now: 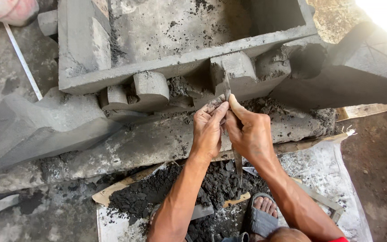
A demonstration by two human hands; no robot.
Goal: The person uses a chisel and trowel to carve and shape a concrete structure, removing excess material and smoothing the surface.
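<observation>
Both my hands meet at the front face of a large grey cement moulding [157,71]. My right hand [247,132] grips a thin metal blade tool [227,87] whose tip touches a raised square block [233,71] on the moulding; its long end points down past my wrist. My left hand [208,127] presses against the blade with its fingertips, steadying it beside the right thumb. A rounded cement block [151,89] sits to the left of the square one.
Dark wet mortar [157,192] lies heaped on a white sack [323,175] below my arms. My sandalled foot [260,213] rests there. Angled cement wings flank the moulding at left [36,127] and right [359,71]. A pink bucket [12,10] stands far left.
</observation>
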